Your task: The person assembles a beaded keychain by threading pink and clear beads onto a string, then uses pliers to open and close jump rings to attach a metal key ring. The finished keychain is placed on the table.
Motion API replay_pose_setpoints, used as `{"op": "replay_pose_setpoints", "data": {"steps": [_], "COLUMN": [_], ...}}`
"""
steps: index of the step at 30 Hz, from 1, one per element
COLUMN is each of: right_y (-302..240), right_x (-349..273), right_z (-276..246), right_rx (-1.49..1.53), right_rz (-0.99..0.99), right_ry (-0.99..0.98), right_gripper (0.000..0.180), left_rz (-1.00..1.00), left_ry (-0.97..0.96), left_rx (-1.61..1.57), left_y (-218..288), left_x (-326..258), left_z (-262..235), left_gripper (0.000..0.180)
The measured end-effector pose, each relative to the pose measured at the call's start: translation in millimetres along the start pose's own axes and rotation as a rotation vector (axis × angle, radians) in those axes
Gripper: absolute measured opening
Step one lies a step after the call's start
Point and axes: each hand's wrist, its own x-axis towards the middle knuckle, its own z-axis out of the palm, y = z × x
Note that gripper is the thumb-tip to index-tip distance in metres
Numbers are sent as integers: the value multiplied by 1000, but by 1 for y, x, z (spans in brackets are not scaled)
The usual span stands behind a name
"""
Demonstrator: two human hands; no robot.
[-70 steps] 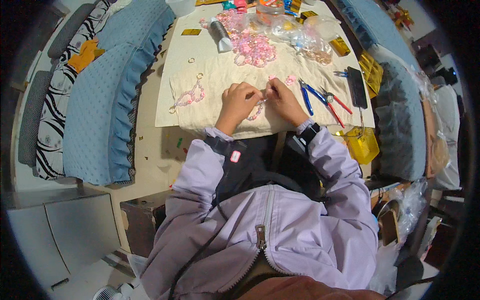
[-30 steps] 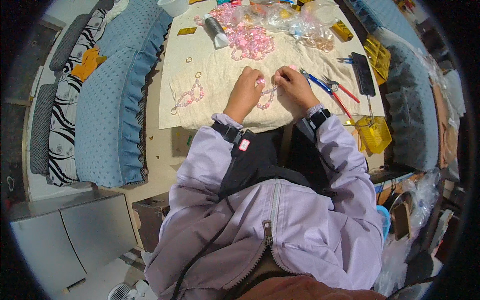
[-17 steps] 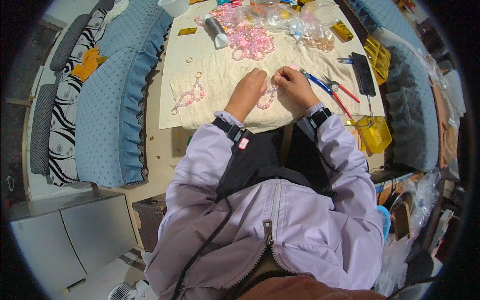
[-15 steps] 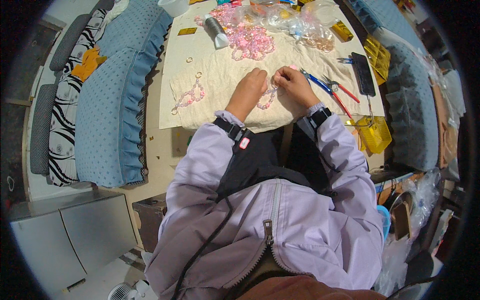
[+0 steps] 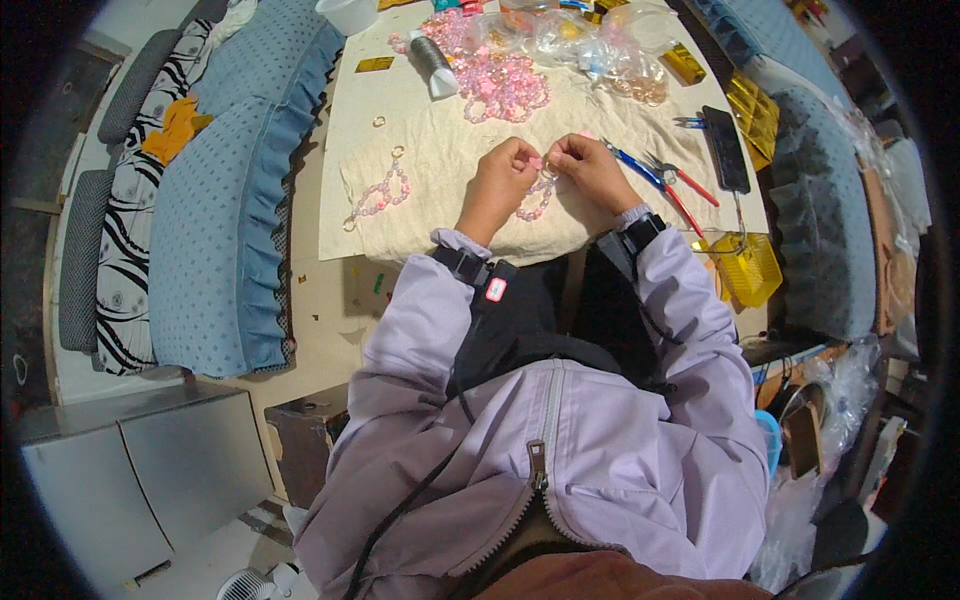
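Pink bead strand: lay on cream cloth over the surface, upper end pinched between closed fingers of left hand and right hand. Pliers just beside right hand.

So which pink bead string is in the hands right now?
The short pink bead strand hanging between the left hand and right hand. The finished beaded piece lies alone on the cloth to the left, and the big bead pile sits farther up.

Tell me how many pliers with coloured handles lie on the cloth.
2. The blue-handled pliers lie just right of the right hand; the red-handled pliers lie right beside them, nearer the black phone. Others may hide under the bags.
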Motion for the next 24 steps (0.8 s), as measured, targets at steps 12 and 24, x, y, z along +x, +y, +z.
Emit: {"op": "replay_pose_setpoints", "data": {"steps": [12,24], "right_y": [20,20], "right_x": [9,9], "right_z": [-4,-5], "right_rx": [16,53], "right_rz": [-17,20], "right_ry": [-24,-64], "right_gripper": [10,9], "left_rz": [-46,223], "left_ry": [-9,42], "left_rx": [-69,115], "left_y": [-3,3], "left_x": [0,-5], "left_z": [5,7], "left_gripper": [13,10]}}
